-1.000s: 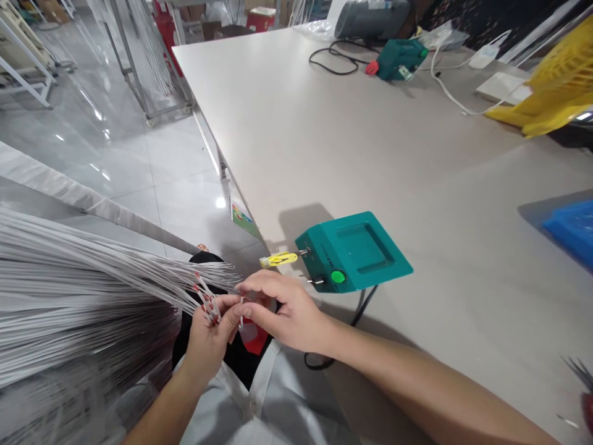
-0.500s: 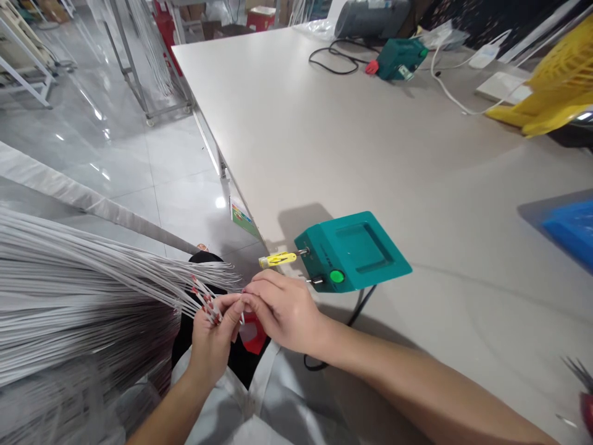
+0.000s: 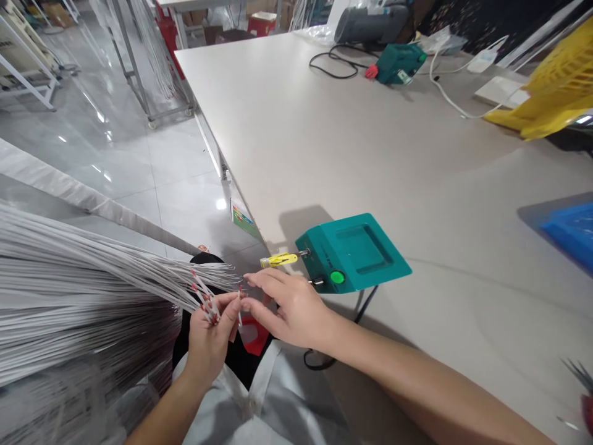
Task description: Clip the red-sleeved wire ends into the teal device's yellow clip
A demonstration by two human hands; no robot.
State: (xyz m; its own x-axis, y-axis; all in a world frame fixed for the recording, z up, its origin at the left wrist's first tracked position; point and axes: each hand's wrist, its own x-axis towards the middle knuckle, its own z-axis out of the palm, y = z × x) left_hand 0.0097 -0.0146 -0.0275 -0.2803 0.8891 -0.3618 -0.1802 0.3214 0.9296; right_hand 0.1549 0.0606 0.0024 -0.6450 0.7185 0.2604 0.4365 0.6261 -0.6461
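My left hand point(image 3: 209, 346) is closed around several thin white wires with red tips point(image 3: 207, 303), and pinches one of them point(image 3: 239, 312) upright between thumb and forefinger. To the right, my right hand point(image 3: 296, 309) has thumb and fingers apart with nothing seen between them; its thumb tip is close to the pinched wire. Beyond the left hand stretches a thick bundle of long white wires point(image 3: 115, 266), their bent ends near my fingers. On the table edge, just past my right hand, sits a teal box point(image 3: 370, 247) with a green button point(image 3: 337, 277) and a yellow clip point(image 3: 279, 260).
The beige table point(image 3: 287, 136) spreads ahead and right. A second teal box point(image 3: 398, 63) with a red clip, a grey motor-like cylinder point(image 3: 370, 25), a yellow plastic basket point(image 3: 558, 86) and a blue item point(image 3: 572, 232) lie on it. A padded rail point(image 3: 83, 191) runs along the wires.
My right fingers, closed together at the wire tip before, have spread and drawn slightly away. The red-tipped wire now stands visible in my left hand's pinch.
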